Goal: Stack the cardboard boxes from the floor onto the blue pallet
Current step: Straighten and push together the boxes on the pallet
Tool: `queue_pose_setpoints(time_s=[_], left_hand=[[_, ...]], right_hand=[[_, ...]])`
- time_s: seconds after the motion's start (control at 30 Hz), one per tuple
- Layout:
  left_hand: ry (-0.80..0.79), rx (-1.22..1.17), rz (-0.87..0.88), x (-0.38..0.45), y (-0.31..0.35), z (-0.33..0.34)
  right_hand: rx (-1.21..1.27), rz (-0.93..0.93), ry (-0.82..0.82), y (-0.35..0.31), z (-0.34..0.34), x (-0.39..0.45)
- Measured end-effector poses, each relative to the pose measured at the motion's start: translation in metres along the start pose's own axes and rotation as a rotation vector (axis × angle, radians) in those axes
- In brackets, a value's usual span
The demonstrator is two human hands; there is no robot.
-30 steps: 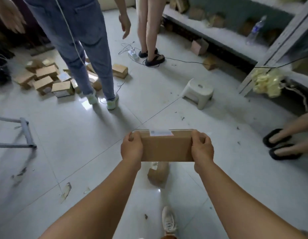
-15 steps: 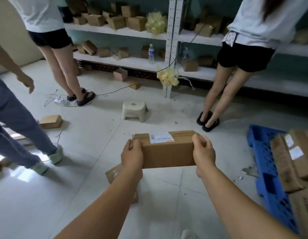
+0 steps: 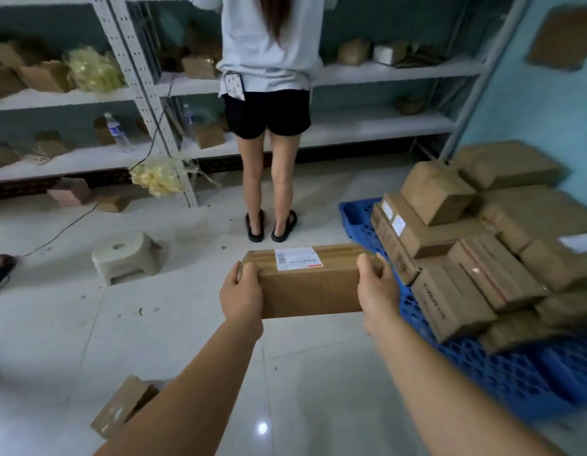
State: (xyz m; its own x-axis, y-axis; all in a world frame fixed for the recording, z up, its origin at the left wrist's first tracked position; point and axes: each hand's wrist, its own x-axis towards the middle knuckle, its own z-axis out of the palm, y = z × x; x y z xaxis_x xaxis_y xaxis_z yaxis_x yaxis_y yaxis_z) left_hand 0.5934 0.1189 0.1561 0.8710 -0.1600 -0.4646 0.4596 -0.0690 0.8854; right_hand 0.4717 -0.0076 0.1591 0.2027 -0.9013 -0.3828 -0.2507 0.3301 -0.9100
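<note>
Matt brown cardboard box (image 3: 310,284) in the grip, a glossy white paper label (image 3: 297,258) on its top. Beneath it the floor (image 3: 88,324) is shiny pale tile, catching light. Right of the grip, the blue pallet (image 3: 502,373) is moulded plastic with a honeycomb grid.

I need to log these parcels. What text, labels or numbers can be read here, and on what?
White label on the held box: barcode and print, too blurred to read.
Dark print on a stacked box side: blurred, unreadable.
White labels on other pallet boxes: too small to read.
</note>
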Motion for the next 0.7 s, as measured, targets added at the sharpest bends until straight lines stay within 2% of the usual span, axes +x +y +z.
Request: queue_pose_setpoints(time_s=[0.47,0.7], left_hand=[[-0.287,0.165,-0.016,-0.081,-0.047,0.251],[-0.438,0.249,-0.002,-0.099,-0.059,0.346]], right_hand=[[0.092,0.011,0.314,-0.019,-0.218,0.124],[0.176,0.069,0.416,-0.021,-0.281,0.179]])
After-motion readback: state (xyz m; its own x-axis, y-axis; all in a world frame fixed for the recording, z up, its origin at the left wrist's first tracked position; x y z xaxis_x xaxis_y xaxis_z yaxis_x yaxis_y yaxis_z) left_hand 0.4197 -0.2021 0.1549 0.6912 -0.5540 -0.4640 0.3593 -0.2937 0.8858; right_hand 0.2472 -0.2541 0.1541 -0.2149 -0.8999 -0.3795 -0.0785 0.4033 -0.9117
